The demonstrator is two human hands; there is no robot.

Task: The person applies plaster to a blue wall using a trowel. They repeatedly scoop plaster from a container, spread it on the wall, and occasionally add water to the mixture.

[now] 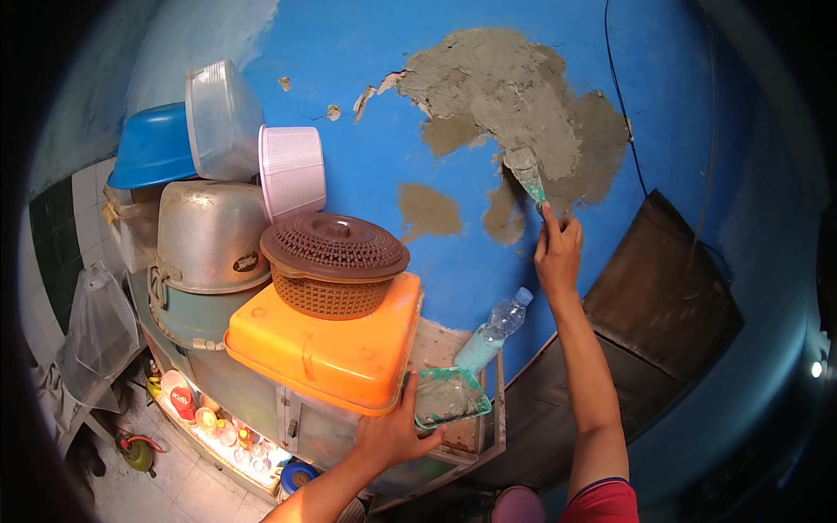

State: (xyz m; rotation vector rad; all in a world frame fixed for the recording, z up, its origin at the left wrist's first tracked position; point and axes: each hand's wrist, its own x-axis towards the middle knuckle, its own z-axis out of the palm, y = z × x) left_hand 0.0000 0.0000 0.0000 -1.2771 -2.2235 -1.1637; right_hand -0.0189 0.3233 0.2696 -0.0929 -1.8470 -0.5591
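Observation:
My right hand [559, 253] is closed around the green handle of a putty knife [525, 171]. The knife's blade lies against grey mortar [497, 87] at the lower edge of a rough patch on the blue wall. Lower down, my left hand [394, 433] grips the left side of a small green plastic tray [482, 403] between thumb and fingers. Wet grey mortar is smeared inside that tray. Just behind it leans a clear plastic bottle [493, 331] with pale contents. Flatter, darker mortar patches [429, 210] show left of the knife.
Beside my left hand, an orange plastic box [327, 349] bears a brown lidded basket [336, 301]. Further left are a metal pot [209, 235], a pink basket [293, 170], a clear tub [225, 122] and a blue basin [157, 144]. A dark cable [619, 91] hangs on the wall.

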